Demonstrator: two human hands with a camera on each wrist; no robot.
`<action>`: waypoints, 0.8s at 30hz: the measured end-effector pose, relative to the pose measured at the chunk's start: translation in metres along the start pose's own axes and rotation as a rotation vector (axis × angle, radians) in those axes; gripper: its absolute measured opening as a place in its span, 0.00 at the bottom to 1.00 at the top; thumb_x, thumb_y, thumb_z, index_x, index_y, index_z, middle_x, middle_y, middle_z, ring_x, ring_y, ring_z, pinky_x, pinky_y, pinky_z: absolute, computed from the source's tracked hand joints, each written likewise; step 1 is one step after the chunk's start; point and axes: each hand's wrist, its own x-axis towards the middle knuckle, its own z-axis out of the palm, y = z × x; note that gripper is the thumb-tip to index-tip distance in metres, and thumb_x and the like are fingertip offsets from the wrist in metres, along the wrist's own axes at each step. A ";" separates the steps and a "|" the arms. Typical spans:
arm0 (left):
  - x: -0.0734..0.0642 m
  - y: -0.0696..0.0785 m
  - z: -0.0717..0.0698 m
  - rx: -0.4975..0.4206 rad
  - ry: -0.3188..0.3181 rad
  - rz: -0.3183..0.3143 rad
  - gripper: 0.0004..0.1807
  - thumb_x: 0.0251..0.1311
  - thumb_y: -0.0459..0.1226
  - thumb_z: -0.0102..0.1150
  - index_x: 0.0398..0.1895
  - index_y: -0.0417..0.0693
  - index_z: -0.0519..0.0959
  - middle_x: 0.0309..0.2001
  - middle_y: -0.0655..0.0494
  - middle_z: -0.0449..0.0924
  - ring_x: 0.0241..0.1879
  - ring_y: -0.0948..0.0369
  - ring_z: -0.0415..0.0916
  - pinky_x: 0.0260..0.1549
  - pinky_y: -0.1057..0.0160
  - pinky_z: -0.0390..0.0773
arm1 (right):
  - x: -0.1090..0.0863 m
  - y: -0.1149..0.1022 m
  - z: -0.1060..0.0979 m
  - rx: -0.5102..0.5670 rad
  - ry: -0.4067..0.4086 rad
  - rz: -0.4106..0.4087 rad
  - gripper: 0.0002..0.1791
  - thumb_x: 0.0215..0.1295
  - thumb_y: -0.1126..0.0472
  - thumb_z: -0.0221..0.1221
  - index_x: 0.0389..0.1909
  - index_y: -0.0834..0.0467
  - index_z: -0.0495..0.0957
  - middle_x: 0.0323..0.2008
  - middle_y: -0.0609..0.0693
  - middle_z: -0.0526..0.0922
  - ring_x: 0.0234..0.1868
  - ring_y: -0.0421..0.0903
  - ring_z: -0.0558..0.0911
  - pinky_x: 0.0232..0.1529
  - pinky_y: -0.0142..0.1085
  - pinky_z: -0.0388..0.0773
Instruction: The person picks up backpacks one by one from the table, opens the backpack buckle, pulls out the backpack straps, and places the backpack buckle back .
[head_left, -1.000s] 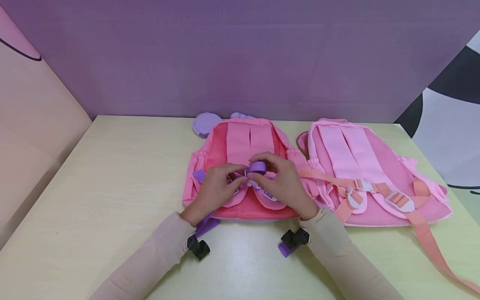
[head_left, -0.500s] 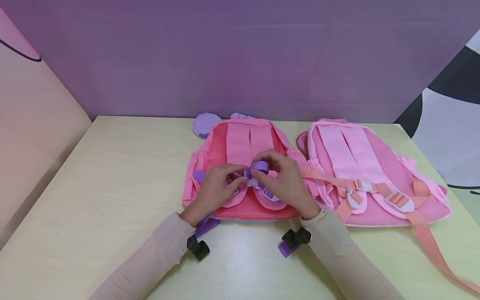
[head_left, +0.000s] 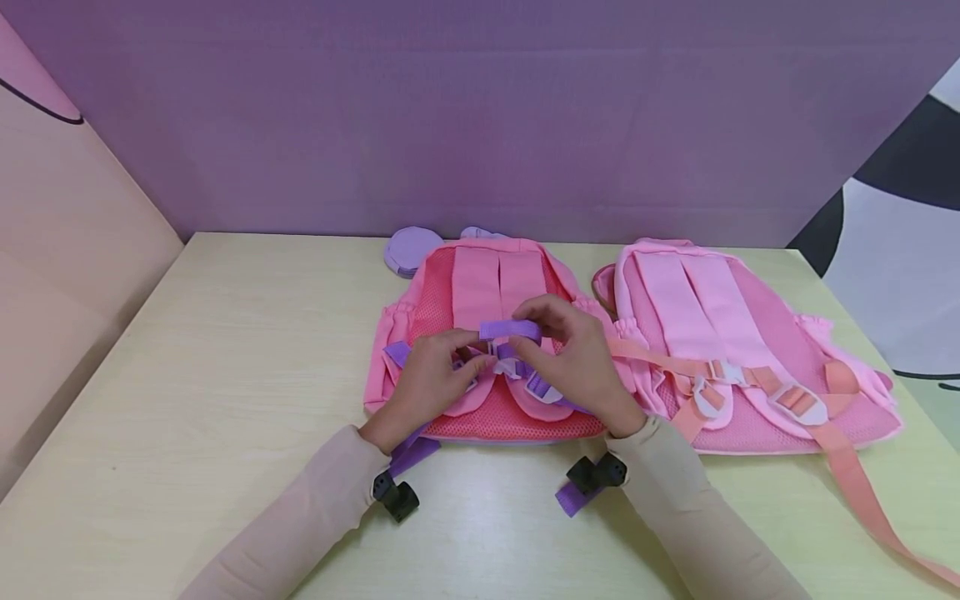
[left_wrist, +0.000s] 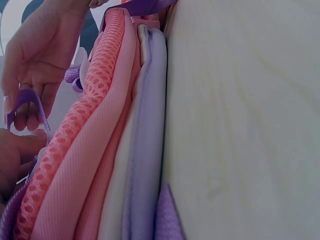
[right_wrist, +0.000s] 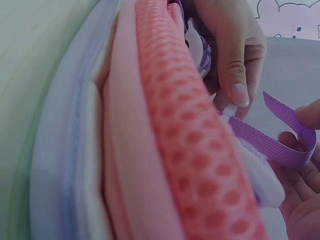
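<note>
A pink backpack [head_left: 487, 425] with coral mesh lies on the table, its shoulder straps facing up. Over its middle, my left hand [head_left: 431, 375] pinches a white plastic buckle piece [right_wrist: 229, 112]. My right hand [head_left: 581, 367] holds a purple webbing strap [head_left: 510, 330] between thumb and fingers; its free end points left, above the left fingertips. In the right wrist view the strap [right_wrist: 290, 152] curves in a loop from the buckle to the right hand [right_wrist: 300, 210]. More white buckle hardware [head_left: 508, 367] shows below the strap. The left fingers partly hide the pinched piece.
A lighter pink backpack [head_left: 757, 333] with orange straps [head_left: 855, 475] lies close on the right, one strap running off the table's front right. A round lilac pouch [head_left: 412, 250] sits at the back left. A purple partition [head_left: 480, 117] stands behind the table [head_left: 247, 333].
The purple strap has opened from a tight loop to a flatter length, its end now pointing left. My right hand has shifted slightly right and up; the left stays in place.
</note>
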 end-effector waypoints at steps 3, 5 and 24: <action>0.000 0.000 0.000 0.001 0.000 -0.002 0.14 0.55 0.35 0.66 0.46 0.42 0.83 0.37 0.50 0.85 0.32 0.60 0.78 0.33 0.67 0.79 | 0.000 -0.001 -0.002 -0.007 0.006 0.001 0.15 0.55 0.71 0.64 0.44 0.66 0.76 0.40 0.59 0.83 0.40 0.50 0.83 0.48 0.37 0.80; 0.000 0.001 0.000 -0.002 0.000 -0.004 0.15 0.56 0.35 0.65 0.47 0.41 0.83 0.39 0.49 0.85 0.32 0.60 0.78 0.33 0.67 0.79 | 0.000 -0.001 -0.004 -0.008 0.014 -0.005 0.15 0.55 0.72 0.64 0.44 0.66 0.76 0.40 0.59 0.83 0.40 0.49 0.83 0.48 0.33 0.79; 0.000 0.002 0.000 -0.020 -0.003 -0.017 0.17 0.55 0.35 0.66 0.49 0.41 0.82 0.36 0.50 0.85 0.32 0.60 0.78 0.33 0.67 0.79 | 0.004 -0.003 -0.018 0.064 0.069 -0.021 0.20 0.54 0.75 0.62 0.49 0.69 0.74 0.39 0.65 0.82 0.39 0.28 0.80 0.44 0.23 0.77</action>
